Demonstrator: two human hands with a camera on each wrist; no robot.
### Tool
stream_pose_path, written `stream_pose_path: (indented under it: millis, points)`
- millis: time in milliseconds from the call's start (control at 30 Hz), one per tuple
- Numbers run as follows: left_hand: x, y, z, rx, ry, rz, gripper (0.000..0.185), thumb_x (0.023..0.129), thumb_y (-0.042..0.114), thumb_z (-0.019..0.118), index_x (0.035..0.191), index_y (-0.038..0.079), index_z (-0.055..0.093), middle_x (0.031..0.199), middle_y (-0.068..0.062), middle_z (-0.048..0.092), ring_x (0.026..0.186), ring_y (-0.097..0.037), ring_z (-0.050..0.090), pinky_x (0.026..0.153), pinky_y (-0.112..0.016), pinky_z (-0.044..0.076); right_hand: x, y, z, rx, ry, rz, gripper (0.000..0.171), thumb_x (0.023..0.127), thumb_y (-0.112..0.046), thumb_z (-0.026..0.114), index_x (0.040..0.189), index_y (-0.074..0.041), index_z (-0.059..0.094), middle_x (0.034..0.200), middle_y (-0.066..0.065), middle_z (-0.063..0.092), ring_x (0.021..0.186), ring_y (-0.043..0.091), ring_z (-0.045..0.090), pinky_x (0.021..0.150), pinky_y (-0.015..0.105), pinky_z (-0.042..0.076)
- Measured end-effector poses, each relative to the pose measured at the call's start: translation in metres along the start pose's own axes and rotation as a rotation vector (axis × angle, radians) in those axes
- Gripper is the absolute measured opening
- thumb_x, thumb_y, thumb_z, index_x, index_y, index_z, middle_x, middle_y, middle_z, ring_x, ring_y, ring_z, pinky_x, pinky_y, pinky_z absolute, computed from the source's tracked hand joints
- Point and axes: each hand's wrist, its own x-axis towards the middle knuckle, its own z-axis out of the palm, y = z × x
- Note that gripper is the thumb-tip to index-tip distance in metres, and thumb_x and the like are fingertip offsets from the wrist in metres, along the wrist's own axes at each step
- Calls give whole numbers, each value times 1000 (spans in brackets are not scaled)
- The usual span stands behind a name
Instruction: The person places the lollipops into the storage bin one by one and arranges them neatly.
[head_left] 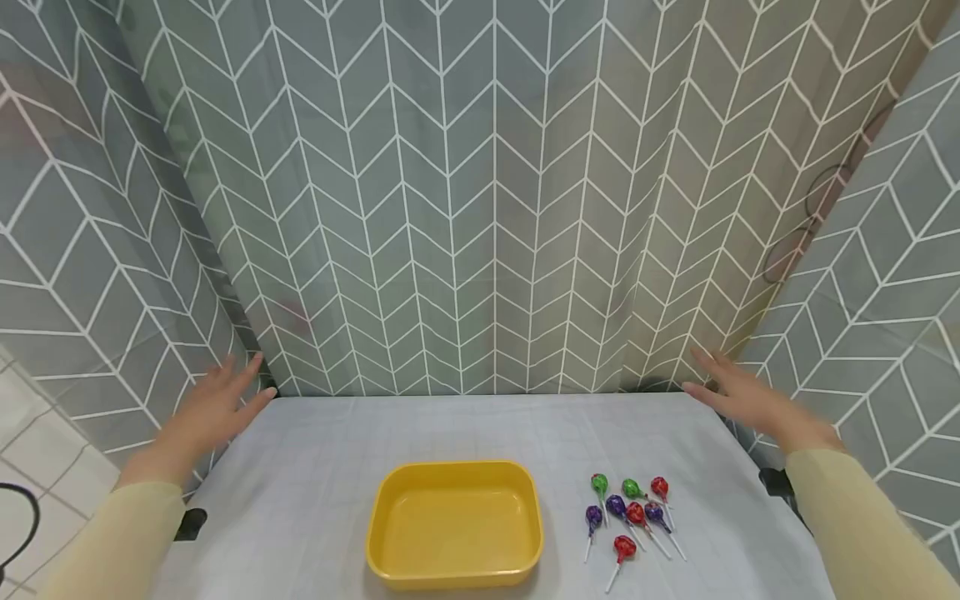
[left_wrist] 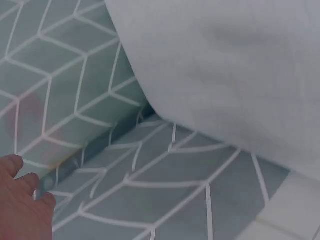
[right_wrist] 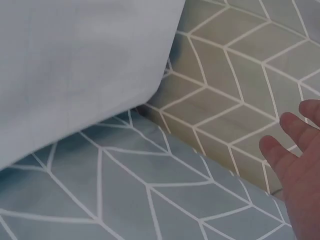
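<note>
Grey chevron-patterned curtain (head_left: 480, 208) wraps around the back and both sides of what we see, with a table under a pale grey cloth (head_left: 337, 467) in front. We see the left hand (head_left: 213, 408) raised off the far left corner of the table, fingers straight and spread, holding nothing, close to the curtain there. Left wrist view shows only fingertips (left_wrist: 12, 165) near the curtain and the cloth edge; whether they touch the fabric, we cannot tell. We see the right hand (head_left: 738, 396) mirrored at the far right corner, fingers extended and relaxed, holding nothing, also near the curtain. Right wrist view shows its fingers (right_wrist: 292, 130) apart from the curtain surface, contact unclear. Near the front edge, centre, sits a yellow tray (head_left: 390, 492), nothing in it. Just right of the tray lies a cluster of lollipops (head_left: 630, 512), red, green and purple heads, white sticks pointing toward us. Both hands are well apart from tray and lollipops. Cream sleeves (head_left: 862, 525) cover both forearms.
</note>
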Motion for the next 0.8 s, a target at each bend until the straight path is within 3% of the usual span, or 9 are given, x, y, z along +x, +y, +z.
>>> stream_pose_path:
  millis: [300,467,700,800]
  points:
    - [-17,29,28,-87,4,19,79,102,54,42,160,15,7,155,-38,7,137,-61,10,99,-76,17,-20,-4,25,19,25,-33,79,101,-45,52,160,-12,11,155,36,15,135,61,18,99,76,17]
    - [-23,41,44,-91,37,39,77,102,54,45,160,13,14,154,-34,20,135,-58,22,99,-73,22,-30,-8,37,1,46,-47,76,100,-46,54,158,-8,21,153,34,24,134,58,25,99,74,22]
    - [-33,56,61,-130,53,39,76,101,53,47,157,8,23,146,-31,37,132,-51,35,101,-67,30,-40,-12,55,36,82,-88,67,101,-39,57,152,-3,33,146,30,37,115,48,54,90,65,42]
    - [-37,61,71,-145,46,13,77,101,55,46,157,8,24,144,-30,40,130,-50,39,100,-66,32,-44,-11,62,63,92,-88,63,102,-38,56,152,-4,36,143,27,41,110,43,58,86,60,48]
